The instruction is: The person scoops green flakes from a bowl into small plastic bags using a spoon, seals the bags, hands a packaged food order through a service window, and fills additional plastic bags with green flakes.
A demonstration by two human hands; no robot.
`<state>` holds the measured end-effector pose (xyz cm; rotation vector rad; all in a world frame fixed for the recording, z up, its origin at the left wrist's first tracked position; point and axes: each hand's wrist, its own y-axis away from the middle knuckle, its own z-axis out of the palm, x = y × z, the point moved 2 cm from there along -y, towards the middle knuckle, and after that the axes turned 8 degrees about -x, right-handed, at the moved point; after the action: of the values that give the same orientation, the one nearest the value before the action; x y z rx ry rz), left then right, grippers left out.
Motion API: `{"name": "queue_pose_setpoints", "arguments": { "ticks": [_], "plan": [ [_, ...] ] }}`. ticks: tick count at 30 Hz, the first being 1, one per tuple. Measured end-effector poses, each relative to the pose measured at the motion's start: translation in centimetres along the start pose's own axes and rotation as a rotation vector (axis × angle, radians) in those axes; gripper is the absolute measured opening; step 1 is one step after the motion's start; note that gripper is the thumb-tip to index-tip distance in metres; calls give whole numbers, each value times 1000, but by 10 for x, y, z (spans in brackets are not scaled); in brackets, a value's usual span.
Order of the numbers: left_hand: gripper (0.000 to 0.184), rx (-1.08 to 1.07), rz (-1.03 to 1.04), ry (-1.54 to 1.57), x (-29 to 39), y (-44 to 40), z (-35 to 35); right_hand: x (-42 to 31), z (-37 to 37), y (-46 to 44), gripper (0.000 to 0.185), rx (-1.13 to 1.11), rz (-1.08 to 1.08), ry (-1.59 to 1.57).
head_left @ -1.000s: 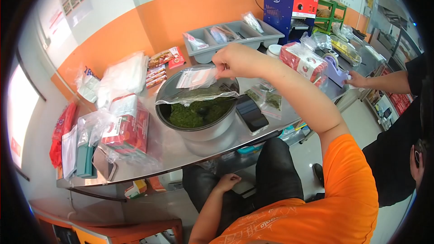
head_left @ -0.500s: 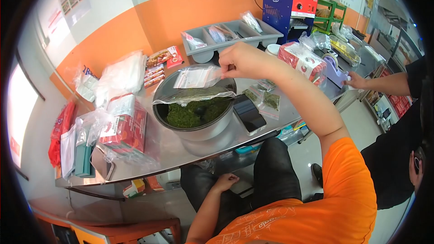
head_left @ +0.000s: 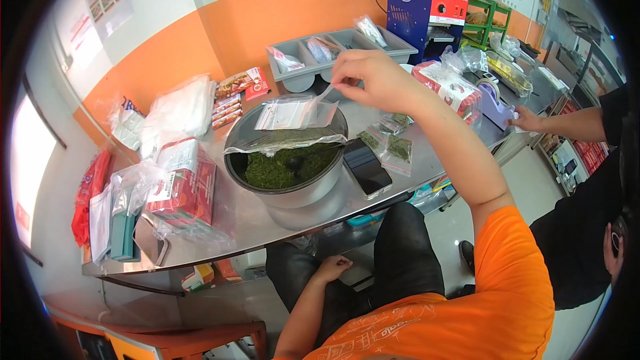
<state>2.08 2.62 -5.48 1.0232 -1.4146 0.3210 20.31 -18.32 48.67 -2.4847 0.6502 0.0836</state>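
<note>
Over the back rim of a grey metal pot (head_left: 307, 197), my right hand (head_left: 373, 79) pinches the end of a small clear zip bag (head_left: 325, 95). That bag slants down to a stack of similar zip bags (head_left: 287, 113), which lies on a larger clear plastic bag (head_left: 293, 137) stretched across the pot. Beneath its front edge, dark green shredded leaves (head_left: 273, 170) fill the pot. Down on my lap, my left hand (head_left: 332, 268) rests on my thigh with its fingers curled in and nothing visible in them.
Right of the pot lie a dark phone (head_left: 368, 168) and filled green packets (head_left: 400, 149). A grey divided tray (head_left: 340, 53) stands behind. Left are a red wrapped pack (head_left: 183, 187) and white bags (head_left: 179, 113). Another person's hand (head_left: 527, 120) is by a purple tape dispenser (head_left: 495, 105).
My right hand has risen slightly and shifted right, drawing one zip bag's end up from the stack. My left hand has stayed put.
</note>
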Motion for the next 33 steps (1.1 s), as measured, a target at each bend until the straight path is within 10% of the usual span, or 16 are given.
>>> {"name": "queue_pose_setpoints", "arguments": {
  "ticks": [8, 13, 19, 24, 28, 33],
  "plan": [
    [33, 3, 80, 28, 9, 6, -3, -61, -31, 67, 10, 414, 14, 80],
    [38, -42, 125, 330, 16, 2, -6, -105, -15, 136, 14, -15, -12, -357],
    [62, -82, 235, 717, 53, 11, -10, -105, 151, 175, 4, -629, 261, -1064],
    [60, -140, 367, 911, 50, 13, -5, -45, 333, 271, 1, -444, 754, -1222],
    [26, 142, 149, 509, 42, 18, -3, -24, 382, 316, 3, -278, 997, -1272],
    [29, 76, 141, 534, 33, 1, -2, -12, 390, 324, 3, -238, 1026, -1247]
  ]
}}
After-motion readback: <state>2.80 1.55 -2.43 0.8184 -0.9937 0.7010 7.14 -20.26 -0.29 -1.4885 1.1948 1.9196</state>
